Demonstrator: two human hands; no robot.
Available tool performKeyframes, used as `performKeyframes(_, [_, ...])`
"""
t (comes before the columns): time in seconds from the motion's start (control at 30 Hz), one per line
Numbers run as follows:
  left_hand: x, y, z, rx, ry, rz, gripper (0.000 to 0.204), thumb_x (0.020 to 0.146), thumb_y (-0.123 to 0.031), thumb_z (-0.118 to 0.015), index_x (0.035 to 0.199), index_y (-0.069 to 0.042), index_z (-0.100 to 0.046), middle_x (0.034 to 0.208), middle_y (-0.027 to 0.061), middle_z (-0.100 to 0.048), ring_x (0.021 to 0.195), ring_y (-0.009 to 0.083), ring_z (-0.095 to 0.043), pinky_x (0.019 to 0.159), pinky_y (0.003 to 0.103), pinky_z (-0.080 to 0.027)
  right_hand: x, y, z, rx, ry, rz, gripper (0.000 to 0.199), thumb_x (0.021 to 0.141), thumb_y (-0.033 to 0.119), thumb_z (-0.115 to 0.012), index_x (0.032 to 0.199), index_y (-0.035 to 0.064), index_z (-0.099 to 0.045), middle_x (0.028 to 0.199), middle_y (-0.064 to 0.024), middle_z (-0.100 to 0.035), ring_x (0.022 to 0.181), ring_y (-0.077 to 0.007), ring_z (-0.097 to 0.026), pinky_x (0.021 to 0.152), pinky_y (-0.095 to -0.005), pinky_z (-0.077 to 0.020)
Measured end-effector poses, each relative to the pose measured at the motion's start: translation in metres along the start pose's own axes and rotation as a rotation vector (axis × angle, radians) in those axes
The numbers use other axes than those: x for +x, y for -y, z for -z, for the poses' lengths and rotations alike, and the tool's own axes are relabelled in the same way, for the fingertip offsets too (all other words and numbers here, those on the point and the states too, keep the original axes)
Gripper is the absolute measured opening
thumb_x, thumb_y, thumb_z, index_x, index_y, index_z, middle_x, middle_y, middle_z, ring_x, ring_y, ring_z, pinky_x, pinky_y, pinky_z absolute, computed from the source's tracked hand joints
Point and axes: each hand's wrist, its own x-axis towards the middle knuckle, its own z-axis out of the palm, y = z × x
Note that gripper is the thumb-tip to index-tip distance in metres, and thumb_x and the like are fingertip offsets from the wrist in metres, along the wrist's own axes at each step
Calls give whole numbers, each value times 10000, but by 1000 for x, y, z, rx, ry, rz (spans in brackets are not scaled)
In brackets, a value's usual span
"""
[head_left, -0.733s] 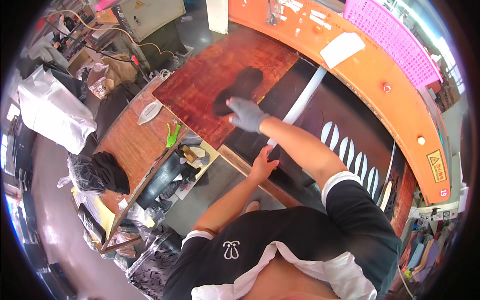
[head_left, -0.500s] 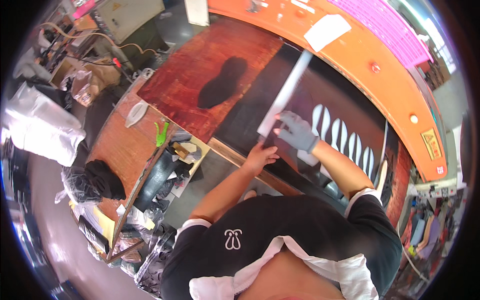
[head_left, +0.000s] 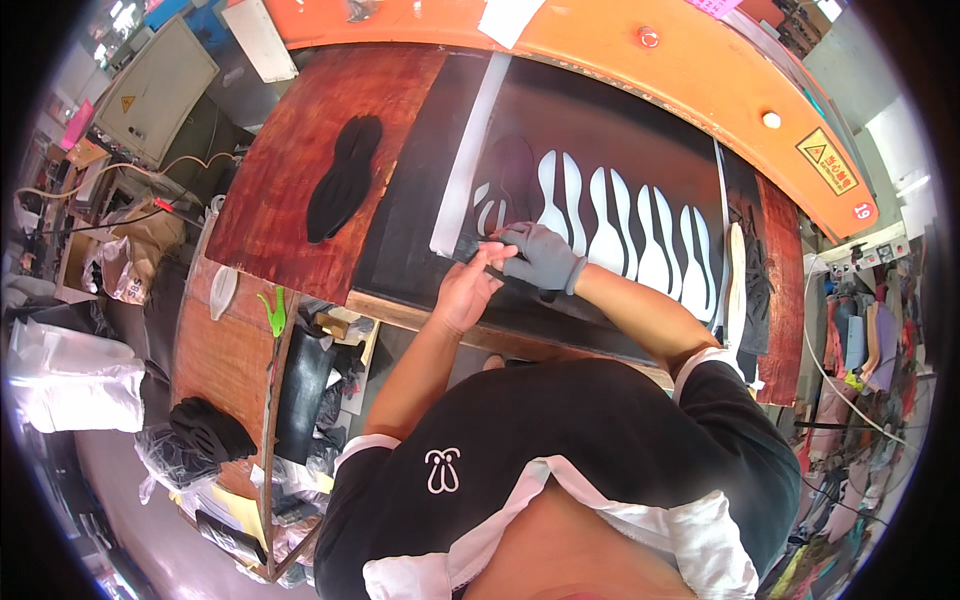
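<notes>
My left hand (head_left: 468, 292), bare, meets my right hand (head_left: 543, 260) at the near edge of a black board (head_left: 420, 225). A grey glove covers the right one, its fingers bent and closed against the left fingertips. Something dark and thin shows at the fingertips; its kind cannot be made out. Just beyond the hands lies a dark brown sole-shaped piece (head_left: 513, 170). A long white strip (head_left: 472, 150) runs away from me to their left. Several pale sole-shaped pieces (head_left: 603, 235) stand out in pairs on the board to the right.
Black sole-shaped pieces (head_left: 345, 180) lie on a red-brown board (head_left: 270, 180) at left. An orange machine beam (head_left: 590, 50) spans the far side. A lower wooden table (head_left: 215, 350) at left holds a green clamp (head_left: 273, 312) and a black bundle (head_left: 210, 428).
My right hand, blurred beside the white strip before, has come in against my left fingertips. The view has shifted, so the boards appear farther left.
</notes>
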Motion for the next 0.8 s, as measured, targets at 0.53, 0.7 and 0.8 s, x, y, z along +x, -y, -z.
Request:
performKeyframes(0.53, [-27, -2, -17, 1022, -684, -647, 312, 949, -332, -534, 1012, -27, -544, 947, 84, -564, 691, 145, -535, 637, 236, -469, 41, -48, 69, 1518, -498, -605, 200, 969, 220, -488, 1074, 54, -528, 1051, -76, -612, 929, -201, -630, 781, -350, -544])
performKeyframes(0.7, [46, -24, -32, 633, -307, 107, 485, 909, -518, -530, 988, -40, -533, 755, 33, -544, 491, 87, -450, 440, 225, -405, 41, -40, 33, 1356, -445, -610, 224, 927, 283, -564, 972, 64, -578, 945, -25, -587, 858, -129, -590, 698, -294, -507])
performKeyframes(0.8, [75, -15, -32, 584, -242, 157, 517, 909, -571, -487, 962, -57, -524, 766, 40, -556, 504, 86, -473, 426, 225, -404, 34, -36, 19, 1186, -409, -547, 306, 928, 352, -557, 961, 52, -607, 891, -27, -590, 798, -111, -551, 676, -272, -473])
